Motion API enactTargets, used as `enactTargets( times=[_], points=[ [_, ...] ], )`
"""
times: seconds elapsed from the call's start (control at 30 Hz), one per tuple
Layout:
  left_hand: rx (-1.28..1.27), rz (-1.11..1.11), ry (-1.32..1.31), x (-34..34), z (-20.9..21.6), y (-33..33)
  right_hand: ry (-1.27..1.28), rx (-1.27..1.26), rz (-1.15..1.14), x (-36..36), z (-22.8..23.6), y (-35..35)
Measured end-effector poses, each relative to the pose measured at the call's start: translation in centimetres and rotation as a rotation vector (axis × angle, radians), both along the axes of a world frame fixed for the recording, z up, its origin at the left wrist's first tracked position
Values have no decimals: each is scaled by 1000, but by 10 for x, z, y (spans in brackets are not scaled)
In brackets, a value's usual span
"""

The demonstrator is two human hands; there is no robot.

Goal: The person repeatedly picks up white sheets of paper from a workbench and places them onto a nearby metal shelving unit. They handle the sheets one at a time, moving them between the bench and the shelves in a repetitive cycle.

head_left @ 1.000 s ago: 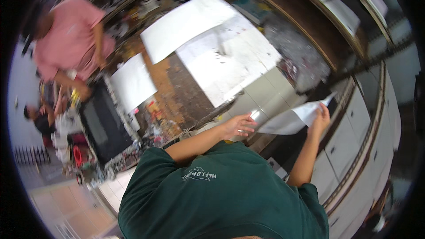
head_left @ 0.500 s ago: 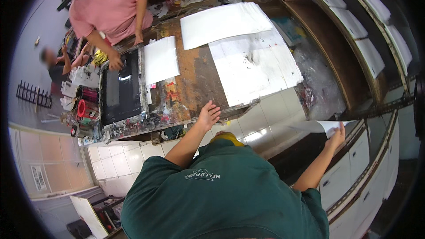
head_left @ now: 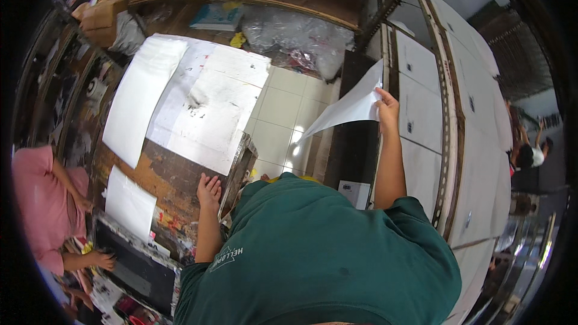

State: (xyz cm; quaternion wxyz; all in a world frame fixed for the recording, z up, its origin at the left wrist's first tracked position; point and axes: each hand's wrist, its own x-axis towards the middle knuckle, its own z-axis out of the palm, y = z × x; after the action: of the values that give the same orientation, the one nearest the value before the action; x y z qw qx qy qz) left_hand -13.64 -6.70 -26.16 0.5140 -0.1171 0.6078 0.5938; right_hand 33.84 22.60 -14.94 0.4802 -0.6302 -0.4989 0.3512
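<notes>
Thin matt white paper sheet (head_left: 352, 107) bends between my right fingers (head_left: 380, 103); under my left fingers (head_left: 209, 188) the wooden tabletop (head_left: 174, 177) looks rough, paint-stained; floor tiles (head_left: 283, 117) between them glossy.

**Hidden, cropped and unclear**

The green shirt (head_left: 325, 259) fills the lower middle and covers the near edge of the surface (head_left: 174, 180) and the floor below it. The right hand (head_left: 387, 108) shows only its back; its fingers' grip on the white sheet (head_left: 352, 107) is hidden. A person in pink (head_left: 42, 204) is cut off at the left rim. The clear plastic bags (head_left: 301, 39) under the shelf are too blurred to make out their contents.
</notes>
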Motion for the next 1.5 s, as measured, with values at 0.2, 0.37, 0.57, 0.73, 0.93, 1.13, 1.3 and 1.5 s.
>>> enactTargets(
  times=[0.2, 0.37, 0.57, 0.73, 0.93, 1.13, 1.3, 1.5],
  points=[
    [-13, -30, -57, -13, -9, -1, 28, -130, -55, -19, 14, -50],
    [-75, -40, -89, -20, -10, 1, 16, -74, -63, -29, 2, -38],
    [-44, -67, -88, -16, -2, -1, 26, -47, 44, -60, 8, -15],
    [114, 122, -228, -19, 6, -8, 62, 44, 167, -79, -5, -9],
    [408, 506, -275, -11, -4, -31, 32, -24, 207, -96, 11, 21],
    [598, 756, -171, -41, -4, -51, 61, -14, 286, -103, 9, 32],
    [729, 910, -106, -70, -9, -68, 29, -49, 352, -104, 12, 25],
    [726, 1048, -69, -101, 41, -29, -113, -77, 394, -91, 28, 20]
  ],
)
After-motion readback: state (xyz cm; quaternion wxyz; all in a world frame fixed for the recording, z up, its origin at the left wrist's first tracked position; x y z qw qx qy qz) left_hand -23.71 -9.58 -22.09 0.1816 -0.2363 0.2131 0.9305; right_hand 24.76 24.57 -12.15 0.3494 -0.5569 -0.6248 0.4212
